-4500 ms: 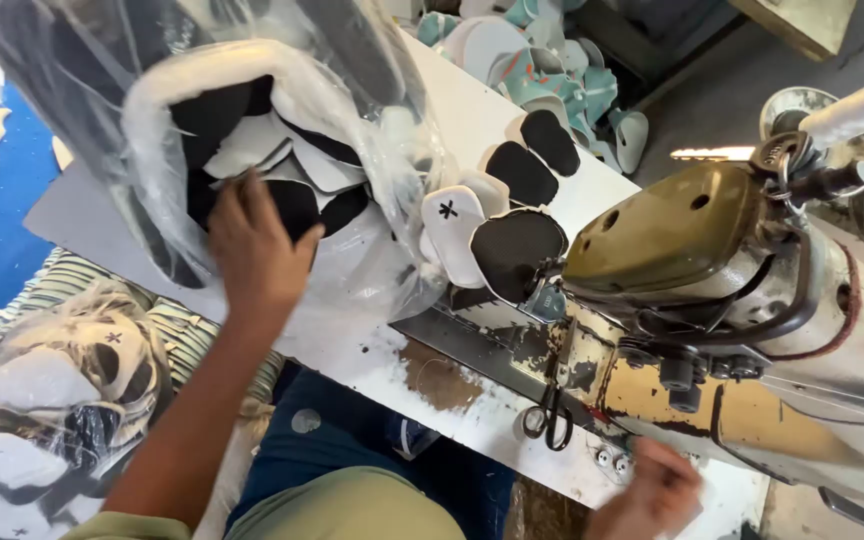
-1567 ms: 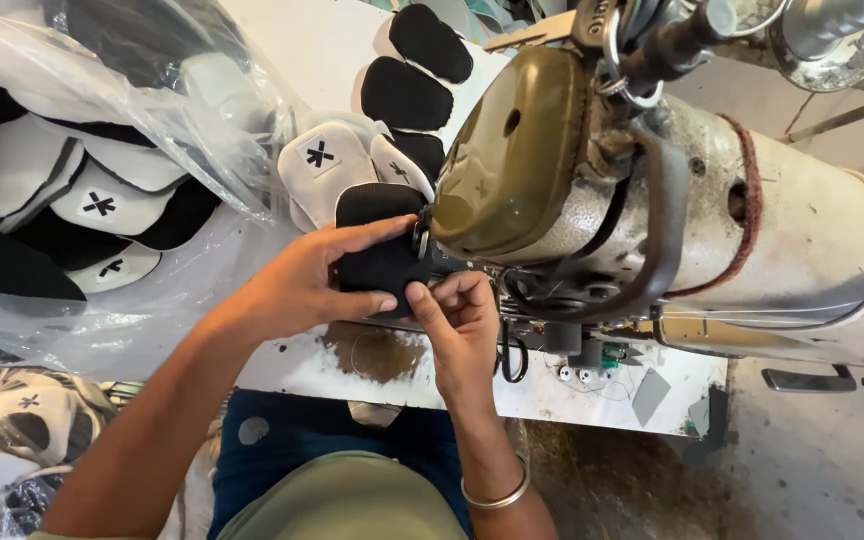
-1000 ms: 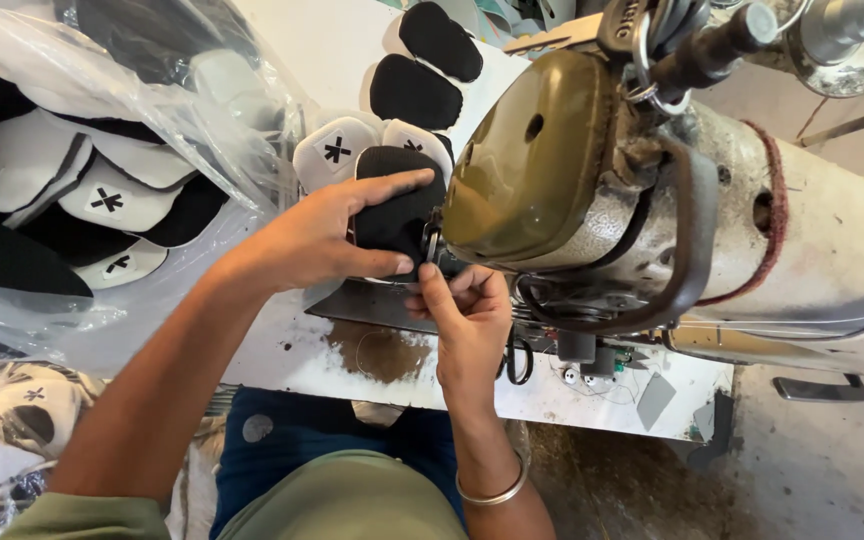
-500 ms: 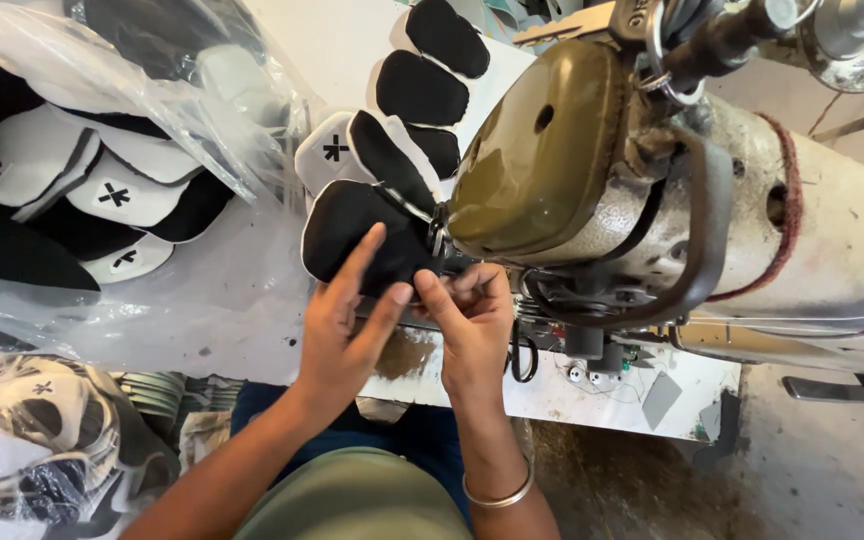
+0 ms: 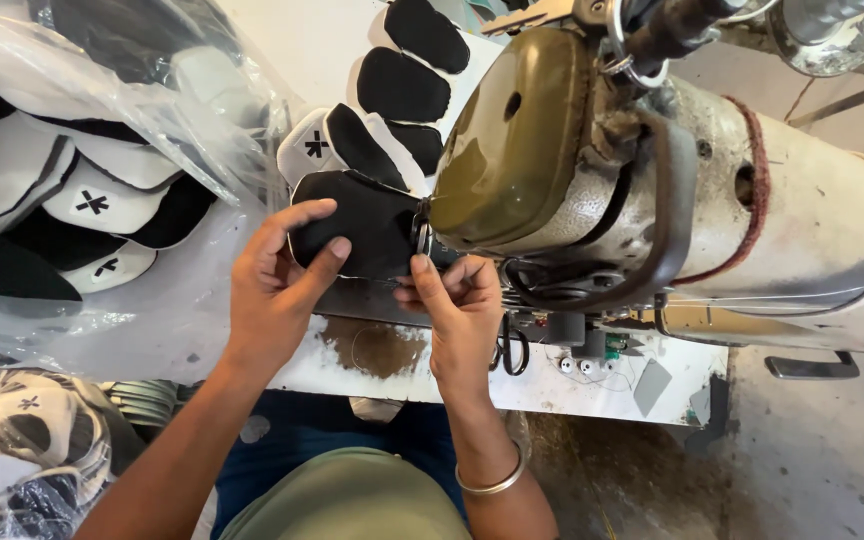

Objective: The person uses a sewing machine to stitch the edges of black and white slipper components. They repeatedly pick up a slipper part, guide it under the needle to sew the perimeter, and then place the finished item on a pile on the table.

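A black fabric piece (image 5: 360, 222) lies under the presser foot (image 5: 420, 232) of an olive and white sewing machine (image 5: 592, 170). My left hand (image 5: 277, 285) rests on the piece's left edge, thumb and fingers spread over it. My right hand (image 5: 460, 310) pinches the piece's near edge right below the needle area. Behind it, a chain of sewn black and white pieces (image 5: 392, 110) trails away across the white table (image 5: 472, 375).
A large clear plastic bag (image 5: 82, 170) of black and white cut pieces fills the left of the table. Another bag of pieces (image 5: 22, 450) sits low at the left. Small scissors (image 5: 508, 350) hang by the machine's base. A worn brown patch (image 5: 377, 345) marks the table's front.
My left hand left the plastic bag, brought a black piece to the machine and slid down its left side. The piece has fed further under the foot.
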